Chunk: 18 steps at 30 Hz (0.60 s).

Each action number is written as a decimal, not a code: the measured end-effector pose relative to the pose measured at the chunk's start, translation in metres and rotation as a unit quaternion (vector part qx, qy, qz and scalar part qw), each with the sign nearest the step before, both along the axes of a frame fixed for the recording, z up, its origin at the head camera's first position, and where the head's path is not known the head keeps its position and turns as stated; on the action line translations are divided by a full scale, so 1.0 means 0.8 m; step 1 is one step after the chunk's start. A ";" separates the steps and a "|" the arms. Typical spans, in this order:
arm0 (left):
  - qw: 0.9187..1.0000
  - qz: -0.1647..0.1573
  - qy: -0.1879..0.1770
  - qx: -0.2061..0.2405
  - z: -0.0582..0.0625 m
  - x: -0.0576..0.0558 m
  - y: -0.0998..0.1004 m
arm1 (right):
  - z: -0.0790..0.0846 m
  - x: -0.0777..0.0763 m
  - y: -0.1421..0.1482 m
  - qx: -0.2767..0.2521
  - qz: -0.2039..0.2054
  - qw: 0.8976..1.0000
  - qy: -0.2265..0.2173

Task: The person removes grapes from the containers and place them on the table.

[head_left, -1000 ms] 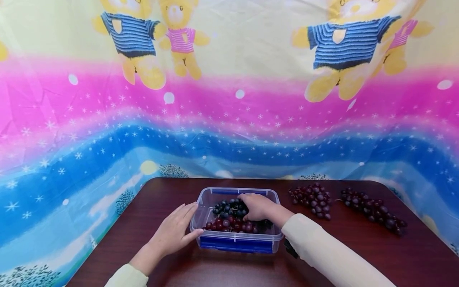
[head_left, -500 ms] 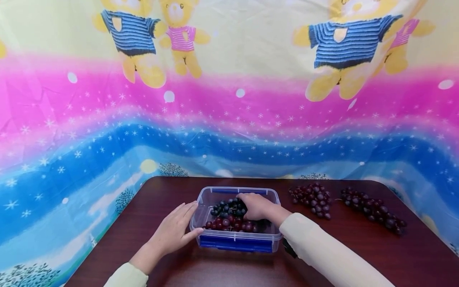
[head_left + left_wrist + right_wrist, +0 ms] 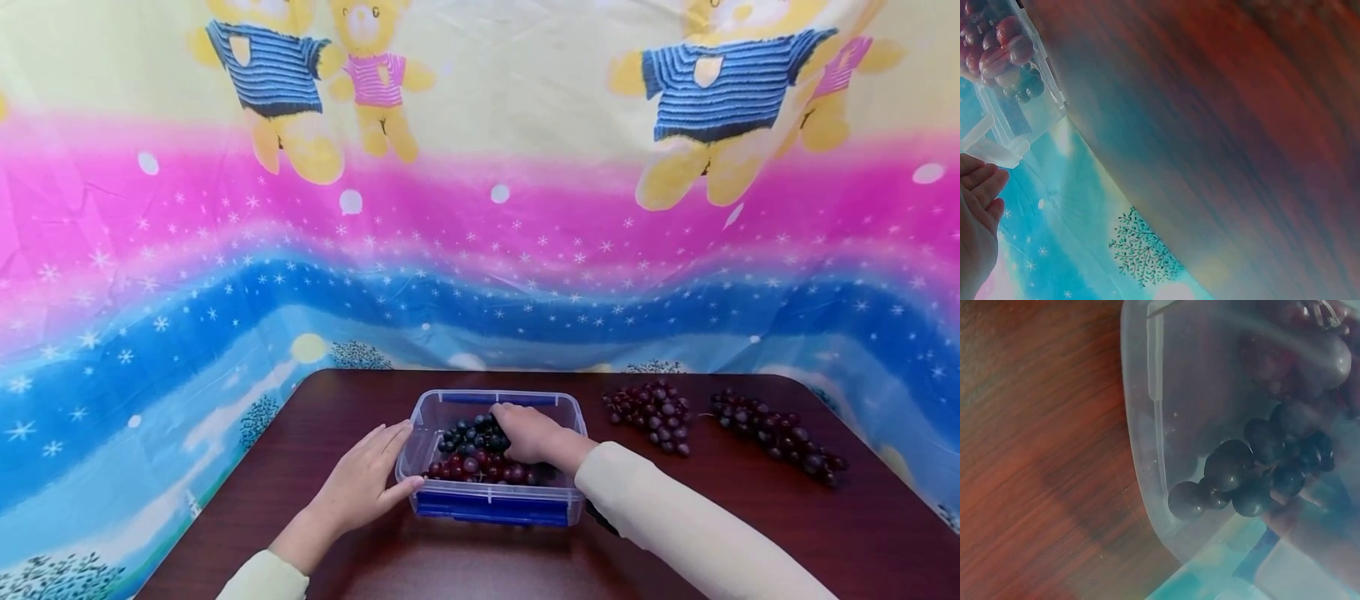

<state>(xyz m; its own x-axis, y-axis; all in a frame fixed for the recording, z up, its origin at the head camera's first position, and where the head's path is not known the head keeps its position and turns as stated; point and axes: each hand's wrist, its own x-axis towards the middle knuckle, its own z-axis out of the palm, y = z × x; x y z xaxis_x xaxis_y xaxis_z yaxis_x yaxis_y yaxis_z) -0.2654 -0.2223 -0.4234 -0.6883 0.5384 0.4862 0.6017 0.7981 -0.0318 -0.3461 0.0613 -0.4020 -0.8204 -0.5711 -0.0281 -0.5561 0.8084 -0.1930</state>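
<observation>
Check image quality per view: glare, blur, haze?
Head: mostly crisp, evenly lit, soft sheen on the table in front of the clear box. Left wrist: table grain soft, bluish reflections across it. Right wrist: dim, milky haze over the box, small glints on the dark grapes.
</observation>
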 end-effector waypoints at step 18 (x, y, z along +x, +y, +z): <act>1.000 -0.002 0.002 0.003 -0.001 -0.001 -0.001 | 0.000 -0.003 -0.001 0.019 -0.010 1.000 -0.001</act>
